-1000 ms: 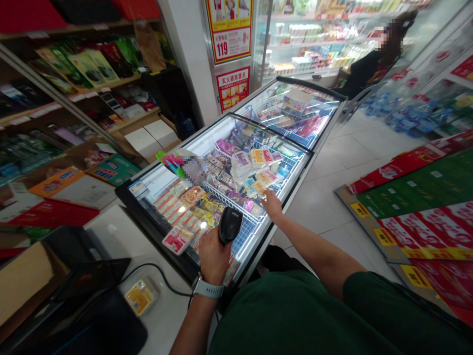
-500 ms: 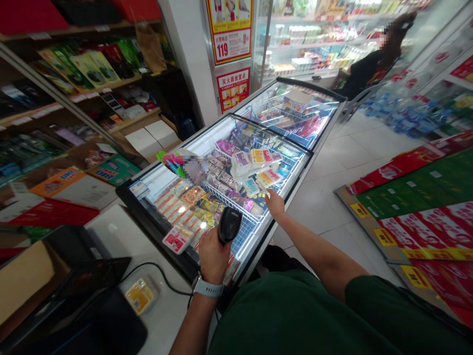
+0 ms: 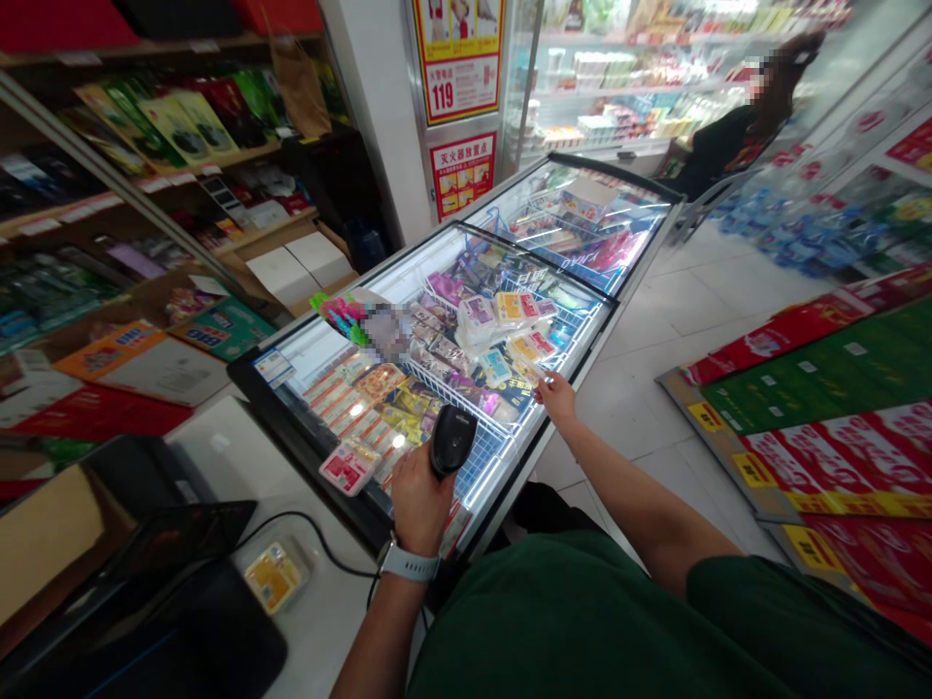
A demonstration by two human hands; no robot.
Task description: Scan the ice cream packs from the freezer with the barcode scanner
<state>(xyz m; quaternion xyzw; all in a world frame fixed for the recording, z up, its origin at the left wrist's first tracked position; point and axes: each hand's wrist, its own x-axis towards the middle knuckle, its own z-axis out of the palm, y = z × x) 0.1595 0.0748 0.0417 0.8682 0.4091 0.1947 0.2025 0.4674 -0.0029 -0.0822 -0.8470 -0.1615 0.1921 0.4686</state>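
Observation:
My left hand (image 3: pixel 420 500) is wrapped around the handle of a black barcode scanner (image 3: pixel 452 439), above the near end of a glass-topped chest freezer (image 3: pixel 593 348). At the freezer's right edge, my right hand (image 3: pixel 557 400) has its fingers pinched together at the edge of a clear plastic pack (image 3: pixel 534 372); much of that pack blends with the glass. Beside it are a blue-labelled pack (image 3: pixel 495 367) and a yellow-and-red-labelled pack (image 3: pixel 531 346). Behind these lies a pile with a purple-labelled pack (image 3: pixel 477 313). Left of the scanner rests a red-labelled pack (image 3: pixel 349 466).
A yellow-labelled pack (image 3: pixel 274 577) lies on the white counter (image 3: pixel 320 621) by a black cable (image 3: pixel 331 551). Stacked red and green cartons (image 3: pixel 808 364) stand on the right. A seated person (image 3: pixel 735 121) is beyond the freezer. Shelves (image 3: pixel 156 180) line the left.
My right hand has moved slightly right, toward the freezer's edge, its fingers drawn closer together. My left hand and the scanner stay nearly where they were.

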